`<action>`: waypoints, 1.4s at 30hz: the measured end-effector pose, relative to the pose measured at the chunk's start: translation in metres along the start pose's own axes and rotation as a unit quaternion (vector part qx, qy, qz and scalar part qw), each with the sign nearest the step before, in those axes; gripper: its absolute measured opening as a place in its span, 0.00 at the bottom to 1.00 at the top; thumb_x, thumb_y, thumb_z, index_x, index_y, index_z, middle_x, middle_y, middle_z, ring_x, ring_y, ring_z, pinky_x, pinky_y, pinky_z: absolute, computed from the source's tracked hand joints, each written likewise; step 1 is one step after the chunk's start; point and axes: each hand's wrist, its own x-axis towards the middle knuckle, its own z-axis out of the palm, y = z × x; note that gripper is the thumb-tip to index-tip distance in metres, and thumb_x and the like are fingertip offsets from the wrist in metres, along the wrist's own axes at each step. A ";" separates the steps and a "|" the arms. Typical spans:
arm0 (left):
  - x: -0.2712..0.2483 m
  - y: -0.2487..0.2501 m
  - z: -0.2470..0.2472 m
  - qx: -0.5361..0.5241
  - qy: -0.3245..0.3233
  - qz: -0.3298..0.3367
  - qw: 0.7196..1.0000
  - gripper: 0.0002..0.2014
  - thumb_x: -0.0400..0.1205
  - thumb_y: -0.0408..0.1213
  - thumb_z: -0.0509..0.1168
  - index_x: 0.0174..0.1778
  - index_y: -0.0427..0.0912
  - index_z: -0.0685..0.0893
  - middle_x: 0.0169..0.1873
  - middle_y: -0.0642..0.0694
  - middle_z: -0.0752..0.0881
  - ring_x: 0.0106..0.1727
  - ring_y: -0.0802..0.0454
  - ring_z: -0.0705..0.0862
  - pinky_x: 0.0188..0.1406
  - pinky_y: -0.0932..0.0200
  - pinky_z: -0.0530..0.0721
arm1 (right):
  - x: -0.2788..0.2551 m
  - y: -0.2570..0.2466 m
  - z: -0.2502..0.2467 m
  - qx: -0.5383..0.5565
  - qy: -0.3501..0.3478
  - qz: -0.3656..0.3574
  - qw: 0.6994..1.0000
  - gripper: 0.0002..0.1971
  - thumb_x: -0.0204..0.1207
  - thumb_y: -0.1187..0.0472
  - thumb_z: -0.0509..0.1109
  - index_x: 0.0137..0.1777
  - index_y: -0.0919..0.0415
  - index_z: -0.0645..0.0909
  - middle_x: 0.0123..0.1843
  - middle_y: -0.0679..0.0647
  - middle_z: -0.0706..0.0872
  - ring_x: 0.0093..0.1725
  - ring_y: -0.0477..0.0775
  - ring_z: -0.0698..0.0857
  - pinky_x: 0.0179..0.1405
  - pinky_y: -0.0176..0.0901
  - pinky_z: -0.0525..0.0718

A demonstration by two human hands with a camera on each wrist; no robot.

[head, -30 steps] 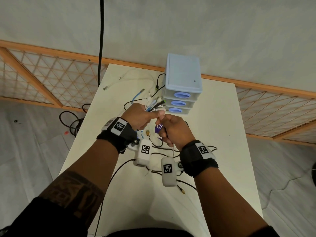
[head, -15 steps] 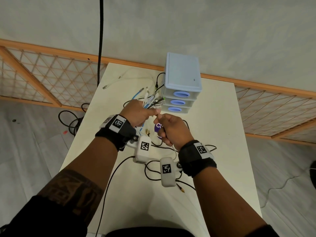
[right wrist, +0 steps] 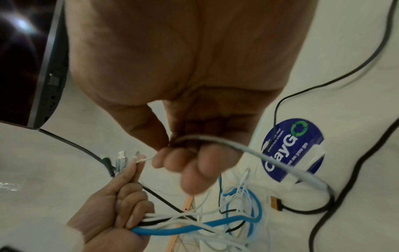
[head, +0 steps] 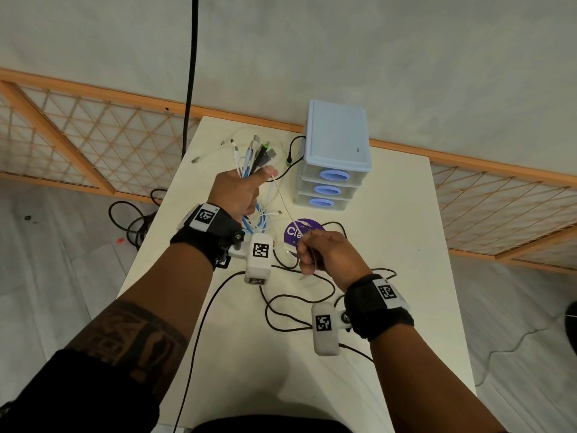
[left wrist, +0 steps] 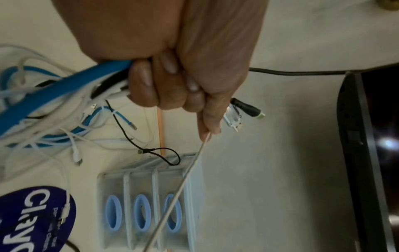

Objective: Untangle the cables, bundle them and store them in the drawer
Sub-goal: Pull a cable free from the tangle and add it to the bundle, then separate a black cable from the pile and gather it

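My left hand [head: 249, 182] is raised over the table and grips a bunch of cables [head: 254, 154], white, blue and black, with the plug ends fanned upward. Their blue and white tails [head: 259, 223] hang to the table below. A thin white cable [head: 282, 198] runs taut from my left forefinger [left wrist: 208, 126] down to my right hand [head: 307, 254], which pinches it in curled fingers [right wrist: 172, 160] near the purple sticker [head: 296, 232]. The pale blue three-drawer unit [head: 337, 157] stands at the far side with all drawers closed.
Black cables [head: 281, 307] loop across the white table [head: 399, 245] in front of my right hand. A black lead [head: 292, 151] curls beside the drawer unit, and loose white cables [head: 215, 151] lie at the far left. More black cable [head: 131, 226] lies on the floor to the left.
My hands have drawn apart: the left rose and moved away with the bunch, the right pulled back toward me. The thin white cable is now stretched between them.
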 end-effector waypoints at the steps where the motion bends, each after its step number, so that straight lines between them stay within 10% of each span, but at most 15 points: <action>1: -0.001 -0.001 -0.002 -0.006 0.000 -0.001 1.000 0.17 0.80 0.49 0.77 0.52 0.37 0.93 0.18 0.53 0.61 0.22 0.52 0.55 0.29 0.52 0.54 | -0.001 0.002 -0.002 -0.013 0.000 -0.002 1.000 0.17 0.88 0.64 0.59 0.40 0.65 0.83 0.33 0.60 0.83 0.33 0.55 0.84 0.38 0.46 0.85; 5: -0.010 -0.011 -0.001 0.090 -0.080 -0.027 0.992 0.29 0.77 0.57 0.77 0.55 0.30 0.89 0.17 0.53 0.67 0.19 0.53 0.61 0.21 0.59 0.61 | 0.001 0.005 -0.001 -0.055 0.040 -0.013 0.998 0.16 0.90 0.57 0.62 0.43 0.60 0.86 0.35 0.56 0.79 0.33 0.51 0.86 0.35 0.43 0.88; 8: -0.021 -0.021 0.009 0.187 -0.133 -0.019 0.973 0.23 0.73 0.51 0.82 0.36 0.37 0.79 0.16 0.51 0.69 0.17 0.51 0.63 0.22 0.59 0.64 | 0.007 0.003 0.004 -0.058 0.040 -0.024 0.997 0.16 0.90 0.55 0.61 0.48 0.60 0.87 0.36 0.57 0.76 0.27 0.52 0.82 0.27 0.41 0.83; 17: 0.000 -0.009 0.000 0.124 0.062 0.022 0.990 0.23 0.74 0.47 0.82 0.26 0.46 0.73 0.22 0.45 0.70 0.15 0.51 0.63 0.21 0.63 0.65 | 0.010 0.023 0.001 -0.032 0.054 -0.011 0.998 0.14 0.89 0.55 0.65 0.47 0.58 0.89 0.45 0.55 0.88 0.46 0.50 0.87 0.52 0.57 0.94; 24: 0.005 -0.019 0.003 0.168 0.093 0.018 0.981 0.27 0.74 0.51 0.81 0.26 0.40 0.73 0.24 0.39 0.75 0.21 0.45 0.69 0.27 0.55 0.72 | 0.025 0.036 -0.001 -0.132 0.127 0.006 0.983 0.15 0.88 0.50 0.65 0.49 0.54 0.92 0.35 0.43 0.82 0.37 0.47 0.81 0.34 0.40 0.88; 29: 0.001 -0.025 -0.003 0.266 0.104 -0.004 0.958 0.26 0.80 0.53 0.75 0.36 0.28 0.86 0.26 0.39 0.82 0.32 0.39 0.80 0.37 0.47 0.79 | 0.057 0.050 0.003 -0.344 0.111 0.086 0.929 0.16 0.87 0.51 0.64 0.54 0.54 0.93 0.56 0.54 0.92 0.58 0.56 0.87 0.62 0.49 0.84; 32: -0.004 -0.019 -0.011 0.236 0.079 -0.012 0.969 0.19 0.83 0.51 0.72 0.33 0.41 0.92 0.11 0.52 0.74 0.16 0.53 0.74 0.28 0.57 0.72 | 0.080 0.037 0.008 -0.466 0.105 0.117 0.871 0.17 0.87 0.53 0.62 0.61 0.59 0.90 0.59 0.56 0.92 0.60 0.58 0.88 0.60 0.47 0.85; 34: -0.006 -0.017 -0.017 0.209 0.064 -0.004 0.976 0.20 0.83 0.51 0.72 0.27 0.45 0.90 0.10 0.51 0.70 0.13 0.53 0.67 0.24 0.59 0.67 | 0.093 0.021 0.010 -0.390 0.127 0.048 0.911 0.15 0.87 0.58 0.63 0.66 0.58 0.88 0.60 0.54 0.92 0.61 0.54 0.89 0.56 0.40 0.84; 39: -0.006 -0.016 -0.022 0.158 0.045 -0.036 0.986 0.25 0.82 0.55 0.72 0.26 0.40 0.84 0.16 0.46 0.69 0.14 0.51 0.64 0.17 0.62 0.64 | 0.109 0.001 0.013 -0.161 0.015 -0.065 0.985 0.36 0.90 0.61 0.62 0.91 0.54 0.47 0.88 0.49 0.66 0.85 0.47 0.67 0.85 0.47 0.65; 42: -0.008 -0.017 -0.021 0.098 0.035 -0.073 0.992 0.27 0.80 0.59 0.73 0.27 0.42 0.75 0.15 0.50 0.68 0.13 0.54 0.62 0.14 0.67 0.61 | 0.100 0.025 0.004 -0.231 0.060 -0.007 0.971 0.21 0.89 0.59 0.62 0.81 0.59 0.75 0.73 0.56 0.86 0.72 0.54 0.84 0.79 0.52 0.76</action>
